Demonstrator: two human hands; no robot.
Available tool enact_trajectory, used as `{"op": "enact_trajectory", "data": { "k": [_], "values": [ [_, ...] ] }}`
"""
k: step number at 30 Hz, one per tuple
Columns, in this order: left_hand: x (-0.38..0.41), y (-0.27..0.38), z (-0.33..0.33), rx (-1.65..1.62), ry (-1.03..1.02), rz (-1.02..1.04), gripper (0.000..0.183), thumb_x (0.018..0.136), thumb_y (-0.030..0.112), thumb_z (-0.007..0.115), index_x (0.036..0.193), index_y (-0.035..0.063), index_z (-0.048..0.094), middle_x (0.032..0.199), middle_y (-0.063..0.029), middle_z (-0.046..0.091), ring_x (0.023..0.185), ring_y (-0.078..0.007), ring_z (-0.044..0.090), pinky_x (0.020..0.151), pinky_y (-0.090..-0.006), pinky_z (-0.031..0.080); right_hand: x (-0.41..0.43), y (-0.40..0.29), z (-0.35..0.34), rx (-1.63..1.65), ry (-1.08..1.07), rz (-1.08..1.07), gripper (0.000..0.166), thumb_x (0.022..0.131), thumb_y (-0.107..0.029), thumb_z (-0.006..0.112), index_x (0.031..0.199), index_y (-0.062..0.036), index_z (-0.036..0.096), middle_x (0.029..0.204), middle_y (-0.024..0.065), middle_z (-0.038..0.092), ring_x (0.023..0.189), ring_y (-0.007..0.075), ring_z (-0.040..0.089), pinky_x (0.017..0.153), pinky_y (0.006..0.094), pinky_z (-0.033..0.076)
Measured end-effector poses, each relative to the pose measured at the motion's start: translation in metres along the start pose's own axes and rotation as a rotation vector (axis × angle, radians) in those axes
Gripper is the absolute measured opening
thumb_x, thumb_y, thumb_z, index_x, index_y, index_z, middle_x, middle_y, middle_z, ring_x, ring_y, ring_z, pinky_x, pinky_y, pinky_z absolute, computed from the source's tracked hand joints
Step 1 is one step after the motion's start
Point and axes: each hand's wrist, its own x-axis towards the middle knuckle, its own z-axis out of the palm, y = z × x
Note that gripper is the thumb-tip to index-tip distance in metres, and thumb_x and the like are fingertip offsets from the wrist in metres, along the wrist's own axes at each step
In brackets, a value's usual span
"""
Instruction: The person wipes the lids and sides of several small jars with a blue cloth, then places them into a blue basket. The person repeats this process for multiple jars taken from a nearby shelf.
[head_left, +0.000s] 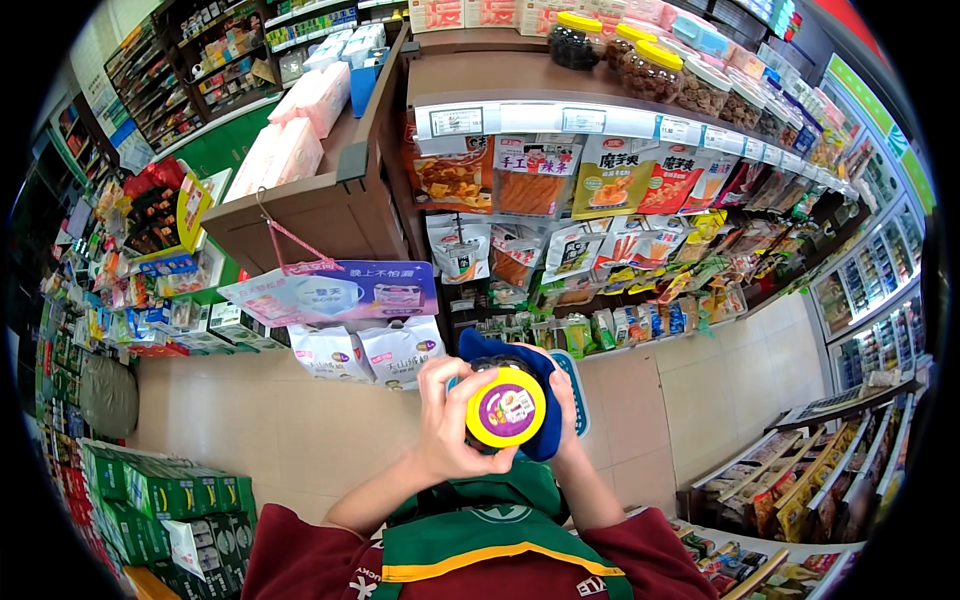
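Observation:
My left hand (442, 420) grips a plastic jar with a yellow screw lid (506, 407); a round purple label and a white printed sticker sit on top of the lid. The jar is held in front of my chest with its lid towards me, so most of its body is hidden. My right hand (564, 394) holds a dark blue cloth (550, 431) against the jar's far and right side. Below the hands, partly covered by them, a light blue plastic basket (582, 397) shows its rim. A green apron (487, 536) with yellow trim covers my front.
Ahead stands a brown shelf (480, 71) with yellow-lidded jars (654, 71) on top and hanging snack bags (534, 176) below. A cardboard sign (337, 292) hangs at the shelf end above white packages (401, 349). Green cartons (161, 480) are stacked at lower left; snack racks (795, 476) stand at right.

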Motion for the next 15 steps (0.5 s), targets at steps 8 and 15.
{"op": "enact_trajectory", "data": {
  "k": [8, 15],
  "values": [
    [0.008, 0.001, 0.007, -0.175, 0.163, 0.031, 0.071, 0.055, 0.025, 0.086, 0.114, -0.0016, 0.057, 0.109, -0.018, 0.06, 0.108, -0.0331, 0.061, 0.097, -0.049, 0.045, -0.013, 0.005, 0.024, -0.712, 0.219, -0.603, 0.072, 0.092, -0.055, 0.041, 0.12, 0.0096, 0.056, 0.12, 0.0238, 0.056, 0.11, 0.0345, 0.056, 0.097, 0.0419, 0.042],
    [0.034, 0.002, -0.011, -0.313, -0.061, 0.329, 0.047, 0.057, 0.018, 0.083, 0.098, 0.0024, 0.068, 0.101, -0.0124, 0.068, 0.097, -0.0296, 0.067, 0.088, -0.0464, 0.05, -0.009, -0.02, 0.014, -0.527, -0.01, -0.318, 0.074, 0.09, -0.058, 0.043, 0.122, 0.0069, 0.055, 0.12, 0.0218, 0.058, 0.112, 0.0312, 0.057, 0.098, 0.0394, 0.042]
  ]
}}
